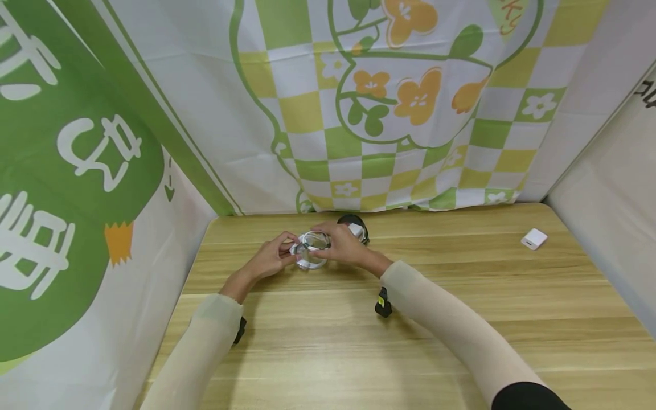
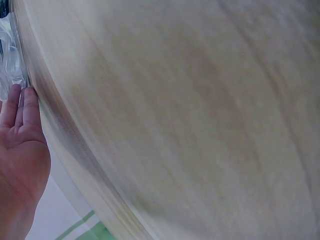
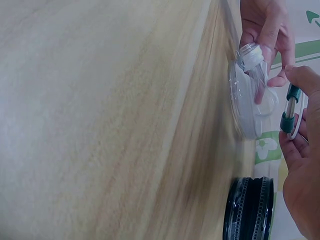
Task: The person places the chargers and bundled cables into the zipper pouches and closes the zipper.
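Observation:
My left hand pinches one side of a clear rounded plastic container near the back of the table. In the right wrist view the clear container shows a ridged whitish neck, with the left fingers around it. The left wrist view catches only the left hand's outer fingers, straight against the clear plastic. Above the container, my right hand pinches a thin white loop with dark green bands between thumb and fingers.
Just beyond the right hand stands a round black zip case, open, with a white block inside. A small white charger-like block lies at the right of the wooden table. Printed cloth hangs along the back edge.

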Tool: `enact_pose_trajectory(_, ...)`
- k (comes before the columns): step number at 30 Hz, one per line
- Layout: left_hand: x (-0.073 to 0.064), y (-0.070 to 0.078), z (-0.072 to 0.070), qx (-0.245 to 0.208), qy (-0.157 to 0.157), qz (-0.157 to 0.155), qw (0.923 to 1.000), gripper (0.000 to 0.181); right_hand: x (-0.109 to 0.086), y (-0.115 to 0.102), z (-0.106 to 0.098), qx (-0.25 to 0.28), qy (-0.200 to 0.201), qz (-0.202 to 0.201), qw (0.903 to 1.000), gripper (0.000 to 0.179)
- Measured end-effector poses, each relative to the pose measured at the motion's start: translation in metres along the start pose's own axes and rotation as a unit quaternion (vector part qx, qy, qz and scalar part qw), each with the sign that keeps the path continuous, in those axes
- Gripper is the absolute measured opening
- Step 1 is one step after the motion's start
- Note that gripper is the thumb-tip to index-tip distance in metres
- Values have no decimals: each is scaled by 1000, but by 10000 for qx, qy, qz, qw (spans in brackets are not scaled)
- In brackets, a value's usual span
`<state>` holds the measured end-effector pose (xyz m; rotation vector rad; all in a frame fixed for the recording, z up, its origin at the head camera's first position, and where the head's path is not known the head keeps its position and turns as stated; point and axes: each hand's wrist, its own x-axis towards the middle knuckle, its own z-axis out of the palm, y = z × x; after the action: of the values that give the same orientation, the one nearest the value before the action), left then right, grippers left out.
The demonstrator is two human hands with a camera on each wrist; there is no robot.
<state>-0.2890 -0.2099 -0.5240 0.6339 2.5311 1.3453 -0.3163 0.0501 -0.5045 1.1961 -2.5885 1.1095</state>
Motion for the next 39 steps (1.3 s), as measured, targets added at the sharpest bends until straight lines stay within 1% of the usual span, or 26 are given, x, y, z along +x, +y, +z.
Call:
enact_pose_trajectory(7, -1, 1, 1, -162, -64, -26, 9998, 39, 2, -4, 6, -52, -40, 113, 9999, 65)
enact_pose_trajectory(8, -2, 5, 1, -213, -68, -51, 9997, 40, 2, -4, 6, -24, -26, 101, 9999, 65)
enact_pose_trajectory(12, -1, 5, 3, -297, -87, -87, 9995, 42, 2, -2, 13, -19, 71, 126, 9999, 64)
enact_pose_trajectory(14, 0, 4, 3, -308, -99, -90, 9994, 42, 2, 0, 16, 30, 119, 127, 9998, 64)
enact_pose_trajectory(15, 1, -1, 3, -298, -100, -90, 9995, 43, 2, 0, 18, 13, 120, 149, 9998, 64)
enact_pose_trajectory(18, 0, -1, 2, -343, -110, -123, 9993, 45, 3, 2, 21, -11, 114, 149, 9998, 64)
enact_pose_trajectory(21, -2, 0, 1, -317, -80, -138, 9994, 46, 3, 3, 24, -80, 136, 117, 9998, 65)
enact_pose_trajectory(25, -2, 0, 1, -216, -47, -126, 9997, 44, 1, 5, 27, -197, 202, 65, 9996, 66)
enact_pose_trajectory(30, -1, -1, 1, -103, -38, -78, 9999, 41, -1, 9, 31, -274, 190, 53, 9994, 67)
enact_pose_trajectory(35, -1, -3, 1, -108, -40, -107, 9999, 39, -1, 9, 30, -189, 72, 60, 9998, 69)
enact_pose_trajectory(39, -1, -3, 0, -54, -31, -38, 10000, 38, -1, 6, 27, -77, -15, -1, 10000, 71)
